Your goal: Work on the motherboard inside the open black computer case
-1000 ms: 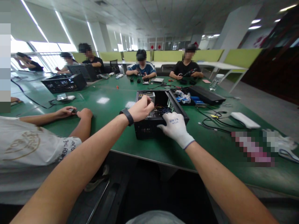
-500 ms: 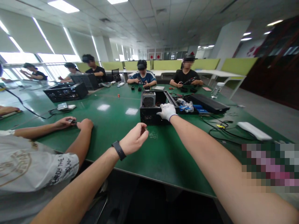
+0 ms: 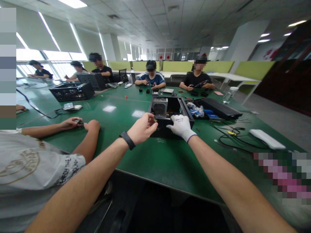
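Note:
My right hand (image 3: 181, 126), in a white work glove, is closed over the near edge of an open black computer case (image 3: 167, 124). The case lies on the green table, and its grey power supply (image 3: 160, 106) shows inside at the left. My bare left hand (image 3: 144, 127), with a dark watch band (image 3: 127, 140) on the wrist, is just in front of the case's near left corner. Its thumb and fingers are pinched together around something small that I cannot make out. Part of the near panel is hidden behind both hands.
Right of the case lie a crumpled glove (image 3: 195, 110), a black panel (image 3: 220, 108), black cables (image 3: 223, 137) and a white power strip (image 3: 267, 139). A clear bottle (image 3: 230, 94) stands behind. At left, a co-worker's hands (image 3: 82, 124) hold a small part.
My left hand has risen and moved forward to the case. The case sits nearer to me, with my gloved right hand still on its edge. The view has shifted slightly.

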Tool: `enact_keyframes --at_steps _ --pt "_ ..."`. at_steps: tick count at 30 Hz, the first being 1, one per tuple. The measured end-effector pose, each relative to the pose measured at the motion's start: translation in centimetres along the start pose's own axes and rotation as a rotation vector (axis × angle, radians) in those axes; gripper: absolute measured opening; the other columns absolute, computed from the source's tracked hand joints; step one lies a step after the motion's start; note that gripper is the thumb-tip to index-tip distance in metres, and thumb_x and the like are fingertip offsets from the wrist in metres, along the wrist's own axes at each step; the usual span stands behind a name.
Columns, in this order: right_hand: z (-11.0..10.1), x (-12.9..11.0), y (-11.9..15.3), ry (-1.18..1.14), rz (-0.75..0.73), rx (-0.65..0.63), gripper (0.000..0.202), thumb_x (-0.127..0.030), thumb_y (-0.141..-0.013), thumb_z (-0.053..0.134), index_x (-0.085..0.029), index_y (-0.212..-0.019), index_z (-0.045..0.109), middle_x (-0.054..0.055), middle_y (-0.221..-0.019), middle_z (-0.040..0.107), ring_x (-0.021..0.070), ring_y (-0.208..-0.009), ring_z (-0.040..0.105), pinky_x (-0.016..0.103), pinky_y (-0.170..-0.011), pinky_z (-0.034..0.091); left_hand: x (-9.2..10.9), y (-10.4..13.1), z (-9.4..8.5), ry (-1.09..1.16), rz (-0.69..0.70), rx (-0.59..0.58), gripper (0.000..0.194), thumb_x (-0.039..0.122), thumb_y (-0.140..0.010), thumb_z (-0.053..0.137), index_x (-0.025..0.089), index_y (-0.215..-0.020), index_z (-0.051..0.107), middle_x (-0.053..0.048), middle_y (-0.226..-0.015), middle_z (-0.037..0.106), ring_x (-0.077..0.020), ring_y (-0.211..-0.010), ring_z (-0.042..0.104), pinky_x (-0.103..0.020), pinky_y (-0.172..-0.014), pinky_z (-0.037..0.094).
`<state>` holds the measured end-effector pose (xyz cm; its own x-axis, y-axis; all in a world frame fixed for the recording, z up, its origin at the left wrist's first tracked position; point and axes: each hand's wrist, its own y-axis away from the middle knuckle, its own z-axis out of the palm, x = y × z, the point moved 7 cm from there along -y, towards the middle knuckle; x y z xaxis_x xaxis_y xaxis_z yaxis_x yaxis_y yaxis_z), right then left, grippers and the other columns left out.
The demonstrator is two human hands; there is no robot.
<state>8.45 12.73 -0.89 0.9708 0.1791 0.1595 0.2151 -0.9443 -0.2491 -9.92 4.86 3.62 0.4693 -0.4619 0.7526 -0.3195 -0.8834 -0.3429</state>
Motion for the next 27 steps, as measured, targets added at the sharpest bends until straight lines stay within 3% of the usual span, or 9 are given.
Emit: enact_keyframes --at_steps 5,9,15,21,27 --pt "-1.6 -0.9 7.4 -0.012 -0.018 0.056 0.044 -0.056 -0.089 0.055 -0.017 -0.108 0.060 0.013 -0.105 0.066 0.0266 -0.100 0.056 0.037 -0.081 0.032 3.0 -2.6 0.6 -0.337 0.097 -0.009 0.035 0.029 -0.087 0.058 0.012 -0.117 0.057 -0.010 -0.098 0.070 -0.0173 -0.081 0.064 -0.032 -0.078 0.051" --pt "-3.3 -1.8 13.4 -0.019 -0.043 0.082 0.039 -0.055 -0.088 0.058 -0.020 -0.105 0.060 0.010 -0.100 0.066 0.0261 -0.095 0.055 0.036 -0.075 0.027 3.4 -3.6 4.3 -0.600 0.147 -0.236 0.032 0.028 -0.087 0.058 0.012 -0.114 0.066 -0.010 -0.098 0.072 -0.0206 -0.089 0.066 -0.031 -0.084 0.050" --pt "-5.8 -3.3 21.1 -0.045 -0.054 0.081 0.031 -0.050 -0.083 0.067 -0.021 -0.091 0.060 0.007 -0.089 0.064 0.0249 -0.087 0.053 0.036 -0.072 0.024 1.8 -2.9 9.6 -0.930 0.090 -0.548 0.031 0.028 -0.084 0.059 0.010 -0.105 0.073 -0.016 -0.105 0.074 -0.0271 -0.098 0.069 -0.032 -0.084 0.052" --pt "-7.0 -4.0 26.2 -0.121 -0.057 0.097 0.028 -0.045 -0.078 0.074 -0.022 -0.086 0.059 0.005 -0.084 0.062 0.0235 -0.081 0.050 0.035 -0.070 0.022 1.1 -1.2 13.1 -1.074 0.048 -0.751 0.034 0.032 -0.075 0.071 0.009 -0.100 0.077 -0.020 -0.105 0.074 -0.0297 -0.097 0.070 -0.032 -0.083 0.054" --pt "-7.3 -4.1 29.1 -0.191 -0.079 0.137 0.030 -0.042 -0.071 0.080 -0.024 -0.085 0.061 0.004 -0.080 0.061 0.0231 -0.077 0.048 0.035 -0.068 0.022 0.7 0.8 14.7 -1.112 -0.039 -0.862 0.037 0.024 -0.063 0.081 0.010 -0.097 0.078 -0.018 -0.105 0.075 -0.0307 -0.098 0.070 -0.032 -0.085 0.054"
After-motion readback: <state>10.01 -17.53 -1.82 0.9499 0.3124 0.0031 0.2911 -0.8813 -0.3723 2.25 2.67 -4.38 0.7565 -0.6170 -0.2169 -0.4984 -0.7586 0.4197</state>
